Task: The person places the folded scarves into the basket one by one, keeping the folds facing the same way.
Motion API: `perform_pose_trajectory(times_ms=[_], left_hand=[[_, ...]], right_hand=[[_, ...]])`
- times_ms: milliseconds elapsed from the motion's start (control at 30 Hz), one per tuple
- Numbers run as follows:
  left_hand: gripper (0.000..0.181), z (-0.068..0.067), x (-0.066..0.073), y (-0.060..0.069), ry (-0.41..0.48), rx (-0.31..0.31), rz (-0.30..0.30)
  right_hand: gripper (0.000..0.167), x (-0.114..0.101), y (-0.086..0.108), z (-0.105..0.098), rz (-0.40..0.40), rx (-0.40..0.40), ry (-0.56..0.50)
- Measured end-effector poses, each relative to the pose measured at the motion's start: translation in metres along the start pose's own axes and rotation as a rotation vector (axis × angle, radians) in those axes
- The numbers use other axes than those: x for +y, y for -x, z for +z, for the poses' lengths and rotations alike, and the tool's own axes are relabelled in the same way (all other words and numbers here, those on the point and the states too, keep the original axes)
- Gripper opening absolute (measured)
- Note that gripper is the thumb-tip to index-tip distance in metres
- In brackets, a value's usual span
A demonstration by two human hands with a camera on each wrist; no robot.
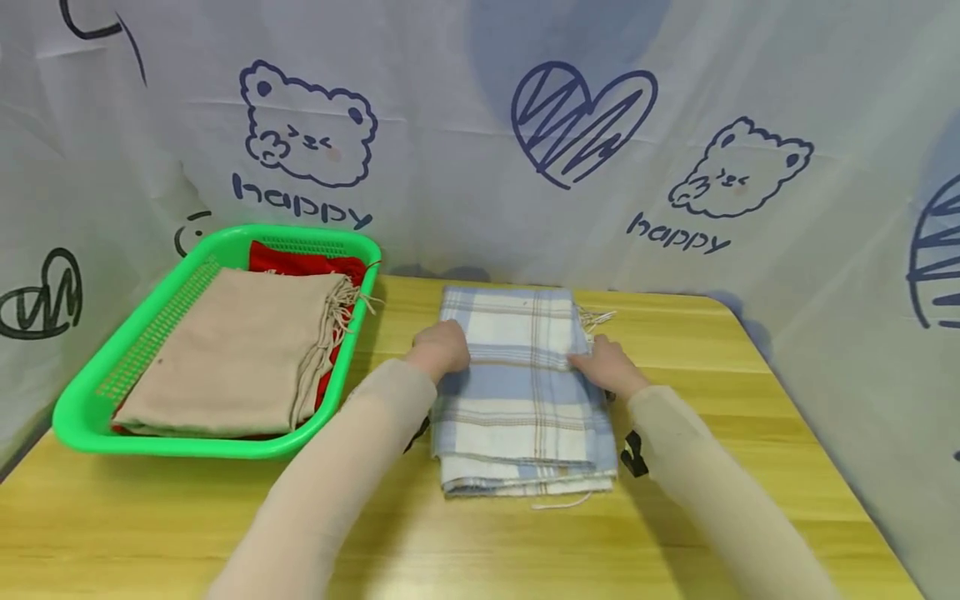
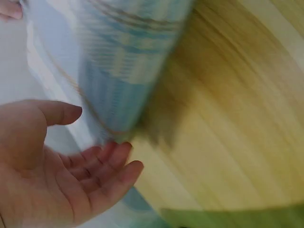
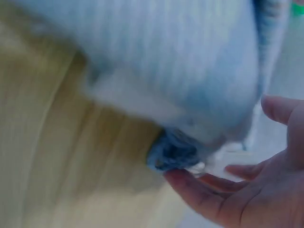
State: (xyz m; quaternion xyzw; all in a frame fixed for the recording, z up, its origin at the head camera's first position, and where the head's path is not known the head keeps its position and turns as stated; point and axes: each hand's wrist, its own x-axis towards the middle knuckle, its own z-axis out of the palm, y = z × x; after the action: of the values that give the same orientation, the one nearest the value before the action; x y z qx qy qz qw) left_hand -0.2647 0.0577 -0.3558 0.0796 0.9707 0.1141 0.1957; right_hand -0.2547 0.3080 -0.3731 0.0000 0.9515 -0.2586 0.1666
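Observation:
A folded blue and white plaid scarf [image 1: 517, 392] with fringe lies on the wooden table in the head view. At its left edge is my left hand [image 1: 441, 348]; in the left wrist view the thumb stands apart from loosely bent fingers [image 2: 111, 178], whose tips meet the scarf's edge. My right hand [image 1: 609, 365] is at the opposite edge. Seen from the right wrist, its fingers [image 3: 204, 194] reach under a bunched blue part of the scarf, while the thumb lies close to the scarf's side. Blur hides the exact contact there.
Left of the scarf stands a green plastic basket [image 1: 202, 447] holding a folded beige fringed cloth [image 1: 232, 350] over a red cloth [image 1: 300, 261]. A white printed curtain [image 1: 450, 125] hangs behind the table [image 1: 480, 550]. One loose thread [image 1: 562, 503] lies by the scarf's near edge.

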Motion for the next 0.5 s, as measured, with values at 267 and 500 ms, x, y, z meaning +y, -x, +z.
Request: perform_pose_trajectory(times_ms=[267, 500], left_hand=[[0.039, 0.099, -0.073, -0.179, 0.215, -0.042, -0.078], [0.044, 0.103, -0.086, -0.188, 0.543, -0.1, -0.147]], right_hand=[[0.069, -0.002, -0.014, 0.007, 0.172, 0.035, -0.183], [0.062, 0.0, -0.022, 0.01, 0.272, -0.06, -0.556]])
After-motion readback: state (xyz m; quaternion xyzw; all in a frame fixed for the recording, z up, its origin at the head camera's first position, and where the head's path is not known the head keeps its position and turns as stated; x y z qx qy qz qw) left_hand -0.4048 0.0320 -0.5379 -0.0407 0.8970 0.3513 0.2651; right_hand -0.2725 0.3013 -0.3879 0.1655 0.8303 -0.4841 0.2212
